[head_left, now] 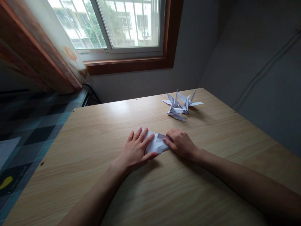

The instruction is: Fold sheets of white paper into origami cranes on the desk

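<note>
A piece of folded white paper (pixel 157 143) lies on the wooden table (pixel 101 138), with creases across its middle. Flat over its left part rests my left hand (pixel 138 149), fingers spread and thumb along the near edge. My right hand (pixel 180 142) is closed at the paper's right end, thumb on top and the other fingers curled; the tip of the paper there is hidden under it. Beyond the hands, several folded paper cranes (pixel 176 110) stand close together, wings and necks pointing up.
The table's far edge runs below a window with a brown frame (pixel 131 65). Left of the table is a bed with a checked cover (pixel 37 128), and an orange curtain (pixel 39 50) hangs above it. A cable (pixel 265 67) runs along the right wall.
</note>
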